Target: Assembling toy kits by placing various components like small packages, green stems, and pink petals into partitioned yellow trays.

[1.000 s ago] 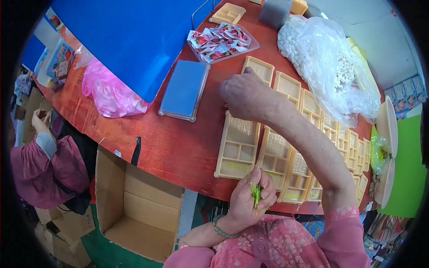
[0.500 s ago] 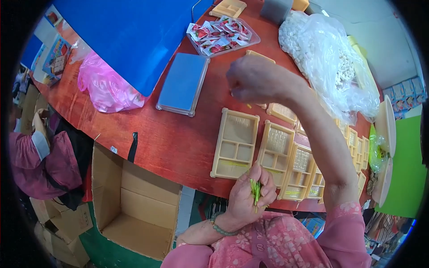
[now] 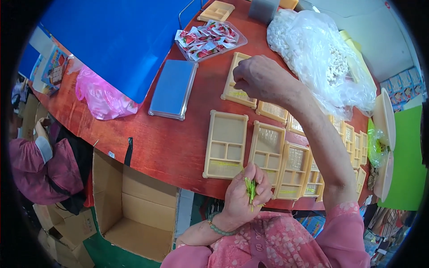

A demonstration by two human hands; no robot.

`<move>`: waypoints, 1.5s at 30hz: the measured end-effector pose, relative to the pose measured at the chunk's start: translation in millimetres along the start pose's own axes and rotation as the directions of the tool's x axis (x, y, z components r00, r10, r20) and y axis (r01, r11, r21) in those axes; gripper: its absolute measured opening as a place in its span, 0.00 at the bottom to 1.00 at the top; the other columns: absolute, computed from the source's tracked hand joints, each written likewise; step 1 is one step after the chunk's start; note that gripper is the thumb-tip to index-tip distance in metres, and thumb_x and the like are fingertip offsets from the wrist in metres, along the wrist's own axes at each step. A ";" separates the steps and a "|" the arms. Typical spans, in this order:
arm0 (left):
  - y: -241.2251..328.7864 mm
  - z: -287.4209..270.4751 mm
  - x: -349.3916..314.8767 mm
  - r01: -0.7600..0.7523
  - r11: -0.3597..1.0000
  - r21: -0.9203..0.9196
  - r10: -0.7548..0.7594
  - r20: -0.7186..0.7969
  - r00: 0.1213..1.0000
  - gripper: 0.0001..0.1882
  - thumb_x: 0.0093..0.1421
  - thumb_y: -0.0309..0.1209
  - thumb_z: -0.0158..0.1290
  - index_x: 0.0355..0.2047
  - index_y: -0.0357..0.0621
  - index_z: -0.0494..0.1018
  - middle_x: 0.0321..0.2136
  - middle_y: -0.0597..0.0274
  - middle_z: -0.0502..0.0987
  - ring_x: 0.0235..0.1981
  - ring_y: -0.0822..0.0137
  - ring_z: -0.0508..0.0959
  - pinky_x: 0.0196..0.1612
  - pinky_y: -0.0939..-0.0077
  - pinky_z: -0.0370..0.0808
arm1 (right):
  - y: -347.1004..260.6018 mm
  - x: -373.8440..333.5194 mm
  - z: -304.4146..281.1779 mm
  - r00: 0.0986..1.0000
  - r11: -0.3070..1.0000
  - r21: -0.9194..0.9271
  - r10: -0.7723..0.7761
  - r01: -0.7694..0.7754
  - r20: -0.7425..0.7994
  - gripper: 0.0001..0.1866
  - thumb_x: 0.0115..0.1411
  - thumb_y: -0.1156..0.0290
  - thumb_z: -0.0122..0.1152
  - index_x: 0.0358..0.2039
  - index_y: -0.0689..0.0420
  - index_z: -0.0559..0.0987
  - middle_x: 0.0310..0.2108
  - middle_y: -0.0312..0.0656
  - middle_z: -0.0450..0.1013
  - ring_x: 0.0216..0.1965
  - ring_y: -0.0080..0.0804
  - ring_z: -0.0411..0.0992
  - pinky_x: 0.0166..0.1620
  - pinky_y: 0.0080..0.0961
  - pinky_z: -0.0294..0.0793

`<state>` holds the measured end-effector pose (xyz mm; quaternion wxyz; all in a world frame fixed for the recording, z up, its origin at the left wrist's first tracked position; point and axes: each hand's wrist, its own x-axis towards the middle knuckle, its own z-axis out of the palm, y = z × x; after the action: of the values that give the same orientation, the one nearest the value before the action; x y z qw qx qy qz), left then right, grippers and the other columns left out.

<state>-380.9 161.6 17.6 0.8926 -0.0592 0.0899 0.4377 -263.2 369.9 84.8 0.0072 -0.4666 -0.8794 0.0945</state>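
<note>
My left hand [image 3: 243, 196] is closed around a small bundle of thin green sticks [image 3: 250, 190], held near the table's front edge just below a tan compartment tray [image 3: 226, 145]. My right hand [image 3: 259, 78] reaches out over a farther tan tray [image 3: 237, 82], fingers pinched together above it; whether anything is between them is hidden. More tan trays [image 3: 267, 149] lie in rows across the red-brown table [image 3: 165, 143], some with clear packets or thin green sticks inside.
A large clear bag of white pieces [image 3: 321, 58] sits at the back right. A clear tray of red-and-white sachets [image 3: 208, 39], a blue flat box [image 3: 173, 89], a blue board [image 3: 111, 40] and a pink bag [image 3: 100, 98] are on the left. An open cardboard box [image 3: 134, 201] stands below; another person's sleeve [image 3: 40, 169] is at left.
My right hand has moved farther out, from the near trays to the tray at the back. My left hand has kept its hold on the green sticks.
</note>
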 end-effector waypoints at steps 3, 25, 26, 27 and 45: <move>-1.5 6.4 -0.1 0.008 0.997 0.071 -0.005 -0.047 0.999 0.20 0.71 0.44 0.31 0.27 0.47 0.61 0.18 0.68 0.60 0.11 0.77 0.54 0.17 0.81 0.54 | -11.3 -27.7 -17.7 0.985 0.969 0.187 -0.150 0.164 -0.082 0.06 0.54 0.73 0.59 0.30 0.62 0.79 0.29 0.48 0.75 0.32 0.44 0.74 0.37 0.36 0.72; -36.5 16.7 2.1 0.084 0.987 0.139 -0.071 -0.096 0.993 0.21 0.69 0.46 0.37 0.26 0.45 0.63 0.17 0.66 0.62 0.13 0.76 0.59 0.19 0.82 0.57 | -74.7 -218.7 -32.9 0.978 0.581 0.787 -0.119 0.209 -0.172 0.16 0.48 0.63 0.71 0.16 0.57 0.74 0.16 0.37 0.66 0.19 0.36 0.68 0.23 0.31 0.64; -38.9 19.3 1.8 0.050 0.971 0.233 -0.022 -0.123 0.992 0.21 0.69 0.47 0.38 0.26 0.44 0.63 0.18 0.66 0.63 0.13 0.76 0.60 0.20 0.82 0.59 | -75.0 -220.2 -32.2 0.986 0.792 0.600 -0.018 0.116 -0.166 0.17 0.46 0.60 0.72 0.17 0.56 0.73 0.16 0.37 0.65 0.19 0.36 0.68 0.23 0.31 0.65; -41.3 21.0 1.5 0.020 0.945 0.326 0.029 -0.143 0.989 0.22 0.69 0.48 0.38 0.26 0.44 0.64 0.18 0.66 0.64 0.14 0.76 0.61 0.20 0.82 0.60 | -77.0 -221.1 -26.1 0.986 0.791 0.602 -0.010 0.112 -0.169 0.17 0.46 0.60 0.72 0.17 0.56 0.73 0.16 0.37 0.65 0.19 0.36 0.68 0.23 0.31 0.65; -45.6 0.0 3.6 -0.081 0.916 0.393 0.118 -0.071 0.990 0.20 0.70 0.45 0.36 0.32 0.41 0.67 0.27 0.67 0.69 0.29 0.76 0.68 0.35 0.81 0.69 | -103.6 -214.7 9.0 0.942 0.656 0.713 0.335 -0.246 0.017 0.07 0.55 0.72 0.62 0.33 0.60 0.77 0.26 0.43 0.71 0.28 0.41 0.73 0.31 0.31 0.72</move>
<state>-342.6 136.5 18.1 0.8579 0.1032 0.2195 0.4529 -227.8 135.4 110.0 0.2208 -0.5671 -0.6873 0.3965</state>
